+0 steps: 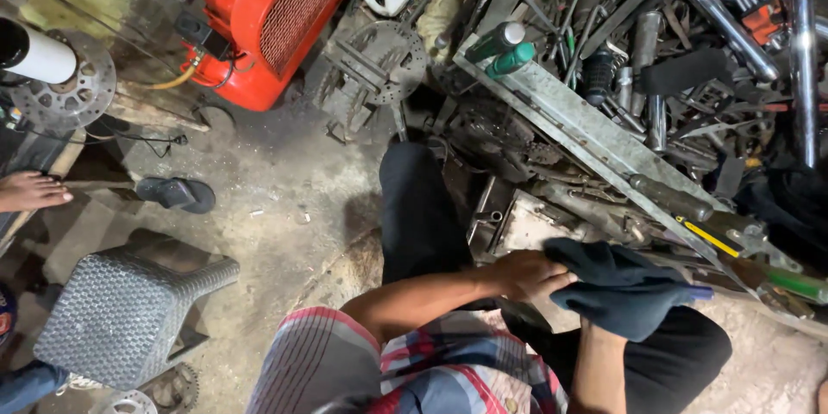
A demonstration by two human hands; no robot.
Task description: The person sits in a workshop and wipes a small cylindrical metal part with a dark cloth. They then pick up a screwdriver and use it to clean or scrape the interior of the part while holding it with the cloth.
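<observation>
The left hand [526, 276] gripped one edge of the dark cloth [621, 286] with curled fingers, held over the lap beside the cluttered tool tray [595, 134], while the right hand, wrapped inside the cloth, showed no discernible grip

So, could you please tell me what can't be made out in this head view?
- Right hand: covered by the dark cloth; its grip is unseen.
- What the cloth wraps, if anything: hidden.
- Left hand: fingertips tucked under the cloth.
- Grey stool: lower legs cut off by the bottom edge.
- Tool pile: too cluttered to identify single items.
</observation>
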